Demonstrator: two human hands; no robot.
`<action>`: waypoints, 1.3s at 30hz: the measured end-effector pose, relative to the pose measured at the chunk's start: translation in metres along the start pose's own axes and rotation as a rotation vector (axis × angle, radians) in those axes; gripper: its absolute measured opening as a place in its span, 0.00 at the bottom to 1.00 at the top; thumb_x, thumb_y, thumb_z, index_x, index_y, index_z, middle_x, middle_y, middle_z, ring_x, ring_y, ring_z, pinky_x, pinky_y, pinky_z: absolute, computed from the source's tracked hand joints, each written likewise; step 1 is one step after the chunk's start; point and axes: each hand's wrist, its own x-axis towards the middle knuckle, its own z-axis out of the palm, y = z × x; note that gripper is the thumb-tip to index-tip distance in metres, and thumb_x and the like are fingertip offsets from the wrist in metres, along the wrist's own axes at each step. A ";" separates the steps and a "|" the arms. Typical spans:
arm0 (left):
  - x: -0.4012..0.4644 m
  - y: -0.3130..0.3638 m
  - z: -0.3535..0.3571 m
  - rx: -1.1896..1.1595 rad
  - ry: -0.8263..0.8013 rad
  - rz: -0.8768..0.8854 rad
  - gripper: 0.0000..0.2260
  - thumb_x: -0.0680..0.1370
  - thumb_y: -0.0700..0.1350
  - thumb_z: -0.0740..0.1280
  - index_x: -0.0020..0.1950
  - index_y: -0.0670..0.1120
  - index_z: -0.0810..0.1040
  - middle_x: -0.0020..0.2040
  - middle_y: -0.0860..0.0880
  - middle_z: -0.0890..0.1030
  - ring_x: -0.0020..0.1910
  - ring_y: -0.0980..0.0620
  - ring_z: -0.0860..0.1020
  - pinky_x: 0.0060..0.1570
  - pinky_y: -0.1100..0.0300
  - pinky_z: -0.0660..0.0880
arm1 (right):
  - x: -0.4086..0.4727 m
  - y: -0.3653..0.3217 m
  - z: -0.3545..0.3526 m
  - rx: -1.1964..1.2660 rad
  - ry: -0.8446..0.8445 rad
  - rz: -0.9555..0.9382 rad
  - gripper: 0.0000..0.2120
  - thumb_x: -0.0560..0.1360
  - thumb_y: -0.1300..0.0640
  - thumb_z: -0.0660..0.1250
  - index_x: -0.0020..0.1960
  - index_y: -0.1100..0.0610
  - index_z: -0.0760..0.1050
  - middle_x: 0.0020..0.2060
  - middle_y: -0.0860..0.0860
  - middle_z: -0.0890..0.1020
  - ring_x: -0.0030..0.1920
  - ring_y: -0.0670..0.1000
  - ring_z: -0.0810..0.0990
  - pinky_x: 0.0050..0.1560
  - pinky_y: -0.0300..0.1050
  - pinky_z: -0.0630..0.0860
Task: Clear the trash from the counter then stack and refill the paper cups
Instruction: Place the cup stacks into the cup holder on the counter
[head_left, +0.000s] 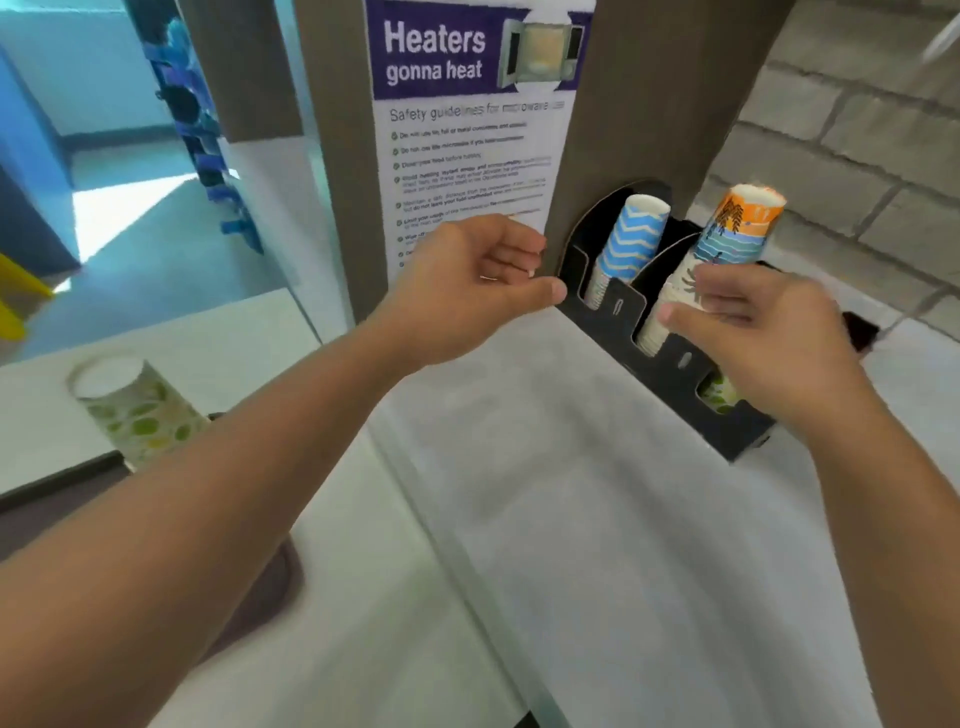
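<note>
A black cup holder (670, 374) stands on the white counter against a brown pillar. Its far slot holds a stack of blue-and-white zigzag paper cups (631, 244). The middle slot holds a taller stack with an orange, blue and tree pattern (737, 223); my right hand (753, 338) grips the lower part of this stack. A green-patterned cup (719, 392) peeks from the nearest slot, mostly hidden by my right hand. My left hand (467, 286) hovers beside the holder's left end with fingers loosely curled, holding nothing. An upside-down green-spotted paper cup (135, 410) stands at the counter's left.
A purple-and-white microwave safety poster (467, 130) hangs on the pillar behind my left hand. A grey brick wall (857, 130) rises at the right. A dark recess (249, 597) in the counter lies under my left forearm. White counter surface (597, 519) stretches in front.
</note>
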 end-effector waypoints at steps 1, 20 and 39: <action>-0.014 -0.004 -0.019 0.017 0.019 -0.013 0.17 0.70 0.46 0.78 0.57 0.45 0.81 0.50 0.49 0.83 0.49 0.51 0.82 0.56 0.59 0.79 | -0.011 -0.012 0.019 0.013 -0.082 -0.025 0.29 0.69 0.46 0.75 0.67 0.54 0.75 0.60 0.47 0.80 0.58 0.44 0.79 0.60 0.41 0.73; -0.144 -0.171 -0.231 0.315 0.497 -0.358 0.38 0.67 0.58 0.78 0.72 0.50 0.67 0.70 0.51 0.72 0.67 0.53 0.71 0.64 0.57 0.70 | -0.098 -0.140 0.390 0.213 -0.773 -0.197 0.58 0.60 0.42 0.81 0.79 0.51 0.50 0.77 0.47 0.60 0.76 0.48 0.61 0.74 0.49 0.62; -0.126 -0.234 -0.274 0.435 0.337 -0.294 0.33 0.61 0.61 0.79 0.62 0.49 0.79 0.56 0.53 0.83 0.52 0.54 0.80 0.56 0.56 0.78 | -0.103 -0.136 0.500 0.264 -0.507 -0.115 0.45 0.52 0.44 0.84 0.63 0.49 0.66 0.52 0.38 0.75 0.53 0.40 0.75 0.47 0.21 0.68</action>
